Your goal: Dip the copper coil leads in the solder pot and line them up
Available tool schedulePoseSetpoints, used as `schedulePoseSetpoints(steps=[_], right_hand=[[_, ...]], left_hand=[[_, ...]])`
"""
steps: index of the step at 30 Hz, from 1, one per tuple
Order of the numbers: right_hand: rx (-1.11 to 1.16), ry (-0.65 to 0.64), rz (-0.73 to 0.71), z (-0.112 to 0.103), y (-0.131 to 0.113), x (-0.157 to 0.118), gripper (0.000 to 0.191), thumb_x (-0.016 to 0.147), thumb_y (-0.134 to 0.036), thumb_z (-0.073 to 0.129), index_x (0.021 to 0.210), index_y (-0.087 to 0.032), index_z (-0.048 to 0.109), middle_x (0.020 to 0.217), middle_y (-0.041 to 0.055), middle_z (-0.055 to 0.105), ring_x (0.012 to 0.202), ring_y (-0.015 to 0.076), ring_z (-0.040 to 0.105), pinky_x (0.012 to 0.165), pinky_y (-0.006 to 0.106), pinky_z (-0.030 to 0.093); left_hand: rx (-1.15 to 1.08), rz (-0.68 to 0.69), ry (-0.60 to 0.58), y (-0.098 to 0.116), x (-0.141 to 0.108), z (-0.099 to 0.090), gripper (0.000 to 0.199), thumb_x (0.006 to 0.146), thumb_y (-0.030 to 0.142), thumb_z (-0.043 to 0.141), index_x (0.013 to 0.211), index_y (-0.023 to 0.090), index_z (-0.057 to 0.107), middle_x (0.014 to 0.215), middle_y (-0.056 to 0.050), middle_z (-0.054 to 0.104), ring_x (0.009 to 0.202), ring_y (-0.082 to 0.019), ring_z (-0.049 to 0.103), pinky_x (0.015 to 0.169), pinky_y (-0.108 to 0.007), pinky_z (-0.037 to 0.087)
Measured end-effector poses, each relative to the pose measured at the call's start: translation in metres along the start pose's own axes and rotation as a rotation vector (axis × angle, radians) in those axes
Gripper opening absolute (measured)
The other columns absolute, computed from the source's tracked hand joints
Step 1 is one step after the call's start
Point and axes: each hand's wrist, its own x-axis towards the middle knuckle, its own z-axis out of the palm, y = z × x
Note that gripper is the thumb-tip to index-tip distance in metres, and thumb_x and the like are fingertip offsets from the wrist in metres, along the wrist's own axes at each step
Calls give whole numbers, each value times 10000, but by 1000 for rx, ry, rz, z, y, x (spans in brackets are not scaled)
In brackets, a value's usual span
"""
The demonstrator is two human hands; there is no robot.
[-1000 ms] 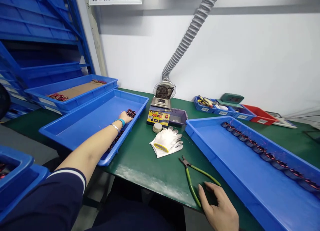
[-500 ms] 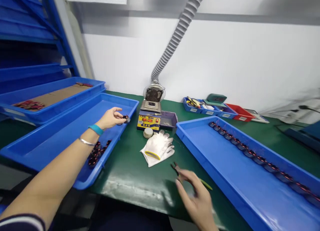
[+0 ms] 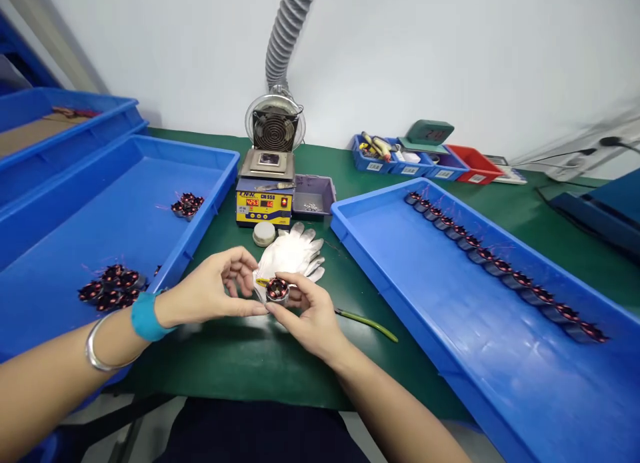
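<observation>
A round motor stator (image 3: 277, 290) with dark teeth and copper windings is pinched between thumb and fingers of my right hand (image 3: 313, 314), above the front of the table. My left hand (image 3: 225, 286) is beside it, fingers curled but apart, its thumb tip at the stator's left edge; whether it touches I cannot tell. Behind both hands lie white gloves (image 3: 295, 249) with grey fingertips. Green-handled pliers (image 3: 370, 323) rest to the right, their jaws hidden behind my right hand. More stators (image 3: 114, 286) sit grouped in the left blue tray (image 3: 100, 213).
In the right blue tray (image 3: 425, 303) a row of stators (image 3: 480, 255) runs along its far side. A solder pot (image 3: 265, 203) with lit digits stands behind the gloves, near a round tin (image 3: 264, 233) and a purple box (image 3: 314, 195). Small bins (image 3: 415, 166) stand at the back.
My left hand has come from the left tray to the middle with a stator, now in my right hand. My right hand has moved left from beside the pliers. The view has shifted.
</observation>
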Motion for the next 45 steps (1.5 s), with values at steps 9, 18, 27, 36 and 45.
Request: schedulePoseSetpoints(steps=[9,18,27,36,45], right_hand=[[115,-121,205,2,-3,0,461,671,-270,762,1086,-159,595,889,56,695,748,146,672,728,291,559],[222,-36,243,-2,-5,6,459,624,-286,802,1015,-159,598,859,35,670,596,79,603,538,199,486],[197,14,233,-9,-6,10,458,616,-315,815,987,-171,587,849,30,661,652,114,632,601,251,532],[-137,180,-19,-38,-51,126,494,559,-359,813,915,-177,523,768,-3,633,638,103,604,656,255,527],[-990,411,-86,-39,-81,288,212,747,-318,576,675,-126,523,681,48,561,698,141,531,741,311,463]], left_hand=[[-3,-25,-43,-3,8,8,456,818,501,504,486,199,424,436,29,414,424,-93,361,428,-236,305],[-101,17,158,-8,19,-13,510,772,665,466,513,227,438,434,12,432,414,-127,400,426,-273,325],[-296,76,371,-3,21,-15,377,806,450,542,524,227,433,470,27,444,461,-126,455,479,-266,387],[-124,-7,72,-26,27,8,246,733,450,577,660,221,524,562,21,537,522,-143,528,503,-265,405],[462,125,-184,-41,30,4,171,742,401,587,746,233,556,723,-20,641,654,-189,576,560,-281,357]])
